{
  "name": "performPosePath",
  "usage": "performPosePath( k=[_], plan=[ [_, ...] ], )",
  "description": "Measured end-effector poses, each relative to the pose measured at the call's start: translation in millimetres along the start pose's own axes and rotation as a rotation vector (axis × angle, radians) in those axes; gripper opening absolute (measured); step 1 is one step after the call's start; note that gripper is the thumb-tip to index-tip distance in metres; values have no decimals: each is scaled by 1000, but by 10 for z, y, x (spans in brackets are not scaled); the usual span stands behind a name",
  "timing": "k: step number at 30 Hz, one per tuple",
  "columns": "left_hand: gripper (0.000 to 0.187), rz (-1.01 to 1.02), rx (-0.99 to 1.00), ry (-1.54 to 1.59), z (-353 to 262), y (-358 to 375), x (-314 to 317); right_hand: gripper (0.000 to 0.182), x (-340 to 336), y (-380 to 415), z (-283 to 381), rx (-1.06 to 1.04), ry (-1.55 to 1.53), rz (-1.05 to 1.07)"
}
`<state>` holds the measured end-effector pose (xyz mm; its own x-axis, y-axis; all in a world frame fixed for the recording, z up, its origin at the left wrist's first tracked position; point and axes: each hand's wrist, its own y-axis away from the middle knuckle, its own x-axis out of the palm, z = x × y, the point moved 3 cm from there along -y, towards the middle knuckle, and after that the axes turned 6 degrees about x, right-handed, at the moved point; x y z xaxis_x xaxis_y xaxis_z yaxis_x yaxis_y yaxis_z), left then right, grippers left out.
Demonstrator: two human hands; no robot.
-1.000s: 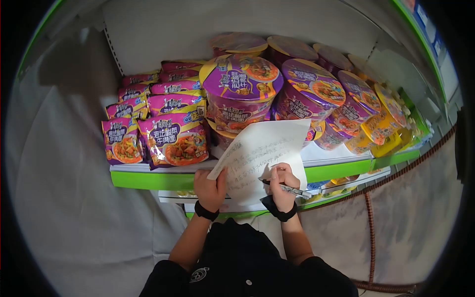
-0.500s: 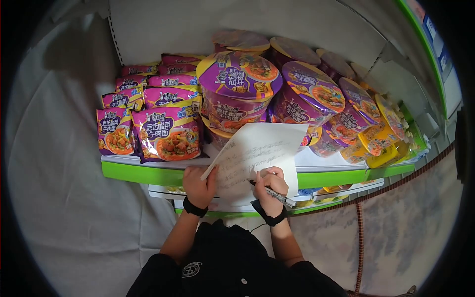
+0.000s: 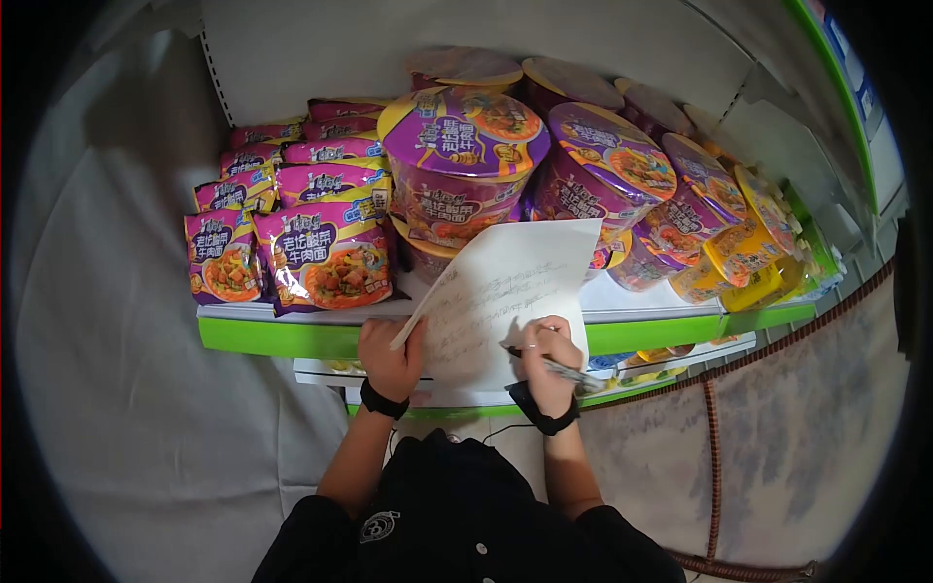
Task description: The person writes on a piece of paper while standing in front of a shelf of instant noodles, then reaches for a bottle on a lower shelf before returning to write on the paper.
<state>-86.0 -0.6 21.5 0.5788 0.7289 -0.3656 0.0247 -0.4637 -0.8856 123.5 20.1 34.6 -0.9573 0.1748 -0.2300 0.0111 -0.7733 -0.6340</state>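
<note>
A white sheet of paper point(image 3: 486, 340) covered with several lines of handwriting stands out in front of the shelf edge. Its left edge is pinched and curled by my left hand point(image 3: 391, 358). My right hand point(image 3: 550, 364) is closed around a pen point(image 3: 569, 373), whose tip is at the lower right part of the sheet, just past the writing. Both wrists wear black bands. Behind the paper, large purple noodle tubs point(image 3: 463, 165) are stacked on the shelf.
Purple noodle packets point(image 3: 328, 255) stand in rows on the left of the shelf. Yellow tubs point(image 3: 729, 262) are at the right. The green shelf edge point(image 3: 277, 335) runs under them, with a lower shelf below. Grey cloth point(image 3: 146, 389) hangs at the left.
My right hand and the pen have moved a little to the right along the paper. The shelf goods and the paper's top sit slightly higher in the view.
</note>
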Motion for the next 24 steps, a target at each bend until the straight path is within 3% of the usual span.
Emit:
performPosePath(
  k=[1, 3, 5, 7, 11, 15, 17, 19, 20, 24],
  plan=[
    [2, -20, -9, 21, 7, 3, 7, 26, -37, 15, -25, 0, -6, 4],
    [2, -39, -19, 38, 24, 8, 0, 17, -204, 66, -98, 141, -368, -251],
    [2, -49, -29, 55, 28, 14, -2, 10, -447, 74, -8, 308, -415, -319],
    [2, -41, -42, 59, 41, 11, -1, 9, -694, 88, -212, 249, -262, -398],
    [4, -37, -87, 84, 68, 48, 22, 19, -834, 14, -267, 417, -107, -311],
    [8, 0, -132, 184, 78, 34, 5, 15, -615, 10, -137, 289, 19, -169],
    [8, 26, -172, 210, 47, 11, -10, 23, -542, -4, -83, 275, 29, -140],
    [9, -53, -323, 380, 31, -5, -11, 23, -497, 3, -131, 281, -65, -188],
    [11, 20, -423, 428, 27, 5, -17, 22, -503, 4, -141, 293, -63, -221],
    [12, 87, -393, 552, -64, -117, 33, 21, -612, -129, -187, 98, -69, -351]
  ],
)
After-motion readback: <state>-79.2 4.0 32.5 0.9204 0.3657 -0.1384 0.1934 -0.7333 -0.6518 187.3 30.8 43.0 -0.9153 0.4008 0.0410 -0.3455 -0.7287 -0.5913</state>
